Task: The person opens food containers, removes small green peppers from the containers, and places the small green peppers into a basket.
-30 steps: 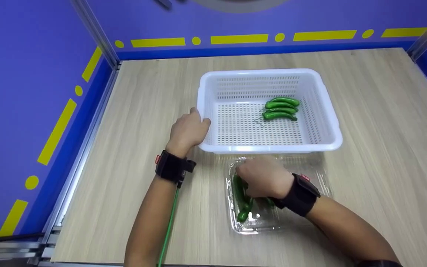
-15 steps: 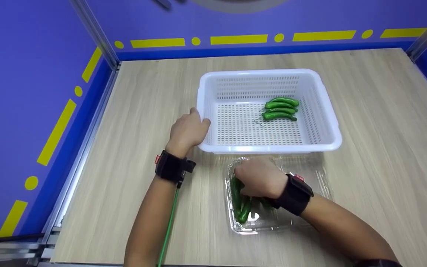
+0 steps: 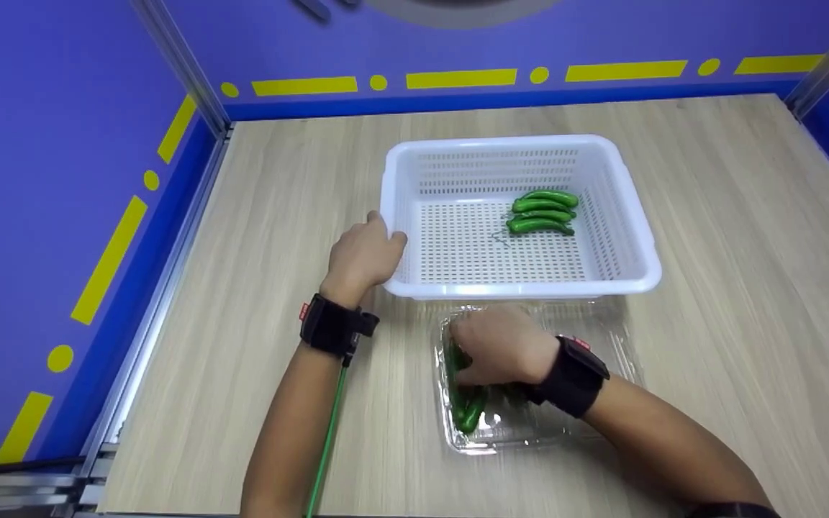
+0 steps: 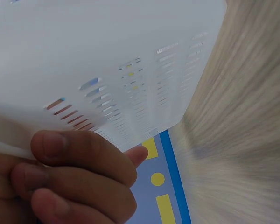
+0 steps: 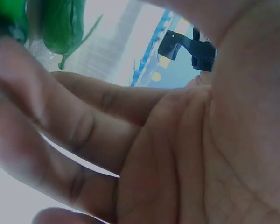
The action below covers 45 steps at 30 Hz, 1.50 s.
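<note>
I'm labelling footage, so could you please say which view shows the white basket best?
The head view, with the white basket nearly whole, inside included. Left wrist: its slotted wall, close up; right wrist: too unclear to tell.

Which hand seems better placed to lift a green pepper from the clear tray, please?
Likely the right hand, at the peppers in the clear tray; the left hand grips the basket's rim.

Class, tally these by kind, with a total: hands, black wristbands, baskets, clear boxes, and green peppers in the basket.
Hands: 2 (left hand, right hand)
Black wristbands: 2
White basket: 1
Clear box: 1
Green peppers in the basket: 4
Total: 10
</note>
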Motion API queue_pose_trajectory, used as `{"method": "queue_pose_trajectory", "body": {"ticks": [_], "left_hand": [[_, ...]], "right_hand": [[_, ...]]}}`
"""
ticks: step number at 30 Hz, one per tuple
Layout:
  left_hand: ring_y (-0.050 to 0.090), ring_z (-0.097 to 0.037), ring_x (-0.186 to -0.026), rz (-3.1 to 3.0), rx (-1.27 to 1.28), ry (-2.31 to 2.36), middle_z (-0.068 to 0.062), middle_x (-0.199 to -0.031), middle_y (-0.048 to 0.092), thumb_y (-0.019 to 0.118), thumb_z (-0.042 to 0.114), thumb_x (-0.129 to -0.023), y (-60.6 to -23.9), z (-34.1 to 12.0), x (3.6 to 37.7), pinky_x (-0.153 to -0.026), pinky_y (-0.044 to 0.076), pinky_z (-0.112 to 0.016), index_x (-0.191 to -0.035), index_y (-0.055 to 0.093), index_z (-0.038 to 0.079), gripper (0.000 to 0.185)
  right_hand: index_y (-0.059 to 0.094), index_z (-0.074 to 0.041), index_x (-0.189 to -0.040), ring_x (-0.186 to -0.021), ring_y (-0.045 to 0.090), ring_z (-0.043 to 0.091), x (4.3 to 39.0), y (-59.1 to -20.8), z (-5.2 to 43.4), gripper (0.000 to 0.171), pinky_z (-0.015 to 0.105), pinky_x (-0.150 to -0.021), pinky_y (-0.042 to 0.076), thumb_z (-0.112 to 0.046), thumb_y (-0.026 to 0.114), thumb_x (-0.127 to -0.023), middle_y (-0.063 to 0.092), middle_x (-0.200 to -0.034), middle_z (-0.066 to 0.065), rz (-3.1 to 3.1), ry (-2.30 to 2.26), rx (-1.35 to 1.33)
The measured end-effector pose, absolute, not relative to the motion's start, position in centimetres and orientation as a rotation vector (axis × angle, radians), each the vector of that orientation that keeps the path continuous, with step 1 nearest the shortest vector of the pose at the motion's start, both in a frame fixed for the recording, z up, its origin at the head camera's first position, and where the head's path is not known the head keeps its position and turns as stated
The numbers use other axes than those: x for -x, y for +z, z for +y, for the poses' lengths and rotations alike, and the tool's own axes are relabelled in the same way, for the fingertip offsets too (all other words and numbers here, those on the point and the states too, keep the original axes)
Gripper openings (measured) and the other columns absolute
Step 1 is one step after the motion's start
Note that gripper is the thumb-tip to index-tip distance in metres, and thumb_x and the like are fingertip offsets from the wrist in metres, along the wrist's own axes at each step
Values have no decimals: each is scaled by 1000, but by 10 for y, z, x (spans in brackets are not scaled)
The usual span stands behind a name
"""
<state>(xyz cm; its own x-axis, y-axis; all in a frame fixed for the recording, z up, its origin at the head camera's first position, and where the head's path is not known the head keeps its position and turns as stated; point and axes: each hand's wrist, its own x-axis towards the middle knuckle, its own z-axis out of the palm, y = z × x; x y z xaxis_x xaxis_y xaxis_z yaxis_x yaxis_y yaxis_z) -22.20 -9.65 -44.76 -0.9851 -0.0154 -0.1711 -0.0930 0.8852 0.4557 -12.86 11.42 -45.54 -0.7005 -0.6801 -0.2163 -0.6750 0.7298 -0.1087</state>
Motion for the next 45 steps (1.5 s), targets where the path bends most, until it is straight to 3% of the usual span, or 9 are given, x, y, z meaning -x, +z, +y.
{"method": "queue_pose_trajectory", "body": {"ticks": [3,8,13,17,24,32,39,45], "left_hand": [[65,-30,-87,2888,90,710,-19,-105,66,42,41,-101,-448,-97,222,-72,52,-46,-139,47,-6,60],[65,-30,-85,2884,94,712,-19,-104,66,43,41,-101,-448,-96,222,-71,51,-45,-139,46,-5,60],[65,-30,-87,2877,97,710,-19,-106,66,44,42,-102,-448,-96,222,-72,51,-45,-142,44,-5,62],[65,-29,-84,2885,86,711,-17,-101,66,43,41,-102,-447,-96,222,-68,50,-43,-138,47,-5,58],[64,-28,-81,2894,82,728,-16,-98,66,43,40,-101,-447,-96,221,-64,48,-41,-134,50,-4,55],[65,-29,-81,2903,86,724,-16,-99,67,44,40,-100,-449,-97,221,-66,50,-43,-135,49,-5,57],[66,-30,-85,2910,92,708,-18,-103,67,45,40,-101,-449,-97,221,-71,52,-46,-137,49,-5,58],[66,-30,-84,2901,89,708,-18,-103,67,44,41,-101,-447,-97,222,-68,51,-45,-137,49,-5,58]], "right_hand": [[53,-19,-71,-52,49,14,128,-458,111,46,37,-44,41,-55,82,-74,51,-60,-7,2700,-28,1089],[51,-21,-65,-53,50,15,128,-460,110,48,39,-47,45,-55,84,-73,53,-60,-7,2689,-53,1080],[57,-23,-61,-53,54,16,130,-459,111,34,39,-49,47,-37,85,-71,58,-59,-6,2663,-102,1084],[59,-20,-68,-54,54,16,129,-457,114,23,39,-47,45,-24,81,-68,57,-60,-6,2670,-96,1081],[59,-18,-77,-62,61,19,128,-458,112,26,43,-55,51,-22,83,-68,62,-68,-3,2658,-109,1088],[53,-19,-64,-55,56,16,127,-465,106,27,40,-54,53,-24,79,-70,58,-60,-4,2693,-90,1087],[57,-16,-67,-58,60,20,126,-467,104,25,40,-56,55,-18,82,-71,62,-65,0,2731,-43,1087],[54,-17,-64,-59,59,22,126,-464,108,26,43,-56,55,-13,80,-69,60,-64,0,2736,-77,1105]]}}
